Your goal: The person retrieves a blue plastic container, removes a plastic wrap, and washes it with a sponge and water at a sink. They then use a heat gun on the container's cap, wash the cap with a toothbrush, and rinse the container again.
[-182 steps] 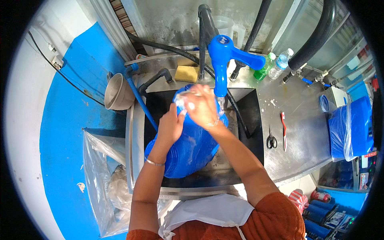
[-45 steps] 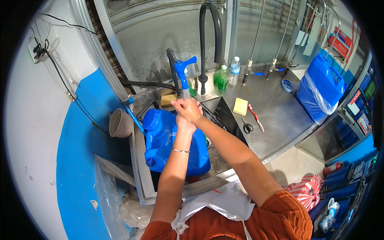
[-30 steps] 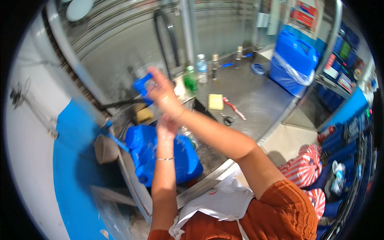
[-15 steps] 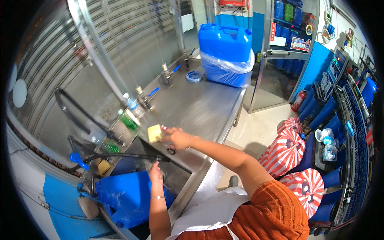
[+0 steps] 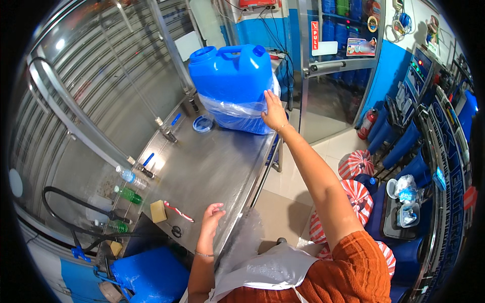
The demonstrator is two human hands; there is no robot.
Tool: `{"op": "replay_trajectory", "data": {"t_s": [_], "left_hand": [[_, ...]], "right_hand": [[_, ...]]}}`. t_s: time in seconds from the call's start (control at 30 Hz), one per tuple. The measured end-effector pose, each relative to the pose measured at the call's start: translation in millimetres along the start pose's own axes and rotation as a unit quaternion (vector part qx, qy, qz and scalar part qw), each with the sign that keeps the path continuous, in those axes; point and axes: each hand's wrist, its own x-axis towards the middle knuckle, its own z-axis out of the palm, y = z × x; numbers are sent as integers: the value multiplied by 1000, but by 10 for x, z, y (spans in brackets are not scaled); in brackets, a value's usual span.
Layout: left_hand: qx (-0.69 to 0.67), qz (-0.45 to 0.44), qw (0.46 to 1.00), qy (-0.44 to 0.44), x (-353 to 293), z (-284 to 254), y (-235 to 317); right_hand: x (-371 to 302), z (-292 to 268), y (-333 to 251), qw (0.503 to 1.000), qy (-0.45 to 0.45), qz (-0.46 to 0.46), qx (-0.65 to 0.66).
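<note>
My right hand (image 5: 275, 113) reaches far forward, its outstretched fingers against the right side of a large blue jerrycan (image 5: 232, 76). Clear plastic wrap (image 5: 227, 108) surrounds the can's lower half, and its wide mouth has no cap on. A round blue lid (image 5: 202, 124) lies beside it on the steel counter (image 5: 202, 166). My left hand (image 5: 209, 222) hovers over the counter's near edge, fingers loosely bent and apart, with nothing in it. Near it lie a yellow sponge (image 5: 158, 211), a red-and-white toothbrush (image 5: 179, 211) and black-handled scissors (image 5: 176, 231).
In the sink at lower left rests another blue jerrycan (image 5: 149, 275), with a black hose (image 5: 126, 235) above it. Bottles (image 5: 129, 195) and taps (image 5: 165, 130) line the counter's back edge. Striped sacks (image 5: 358, 197) stand on the floor at right, near a glass door (image 5: 331, 96).
My right hand has left the sponge and toothbrush on the counter and gone forward to the wrapped jerrycan. My left hand has come away from the sink. The view has shifted rightward.
</note>
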Motion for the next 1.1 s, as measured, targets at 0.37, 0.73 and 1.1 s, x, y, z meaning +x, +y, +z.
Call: {"op": "replay_trajectory", "data": {"t_s": [0.37,0.73,1.1], "left_hand": [[68,-32,986,-147,718,608,220],[13,66,963,-259,2076,1537,901],[27,45,955,-292,2479,2115,1212]], "right_hand": [[-323,514,997,978,-202,2,53],[495,291,977,990,31,-73,115],[282,567,1799,937,-121,117,306]]}}
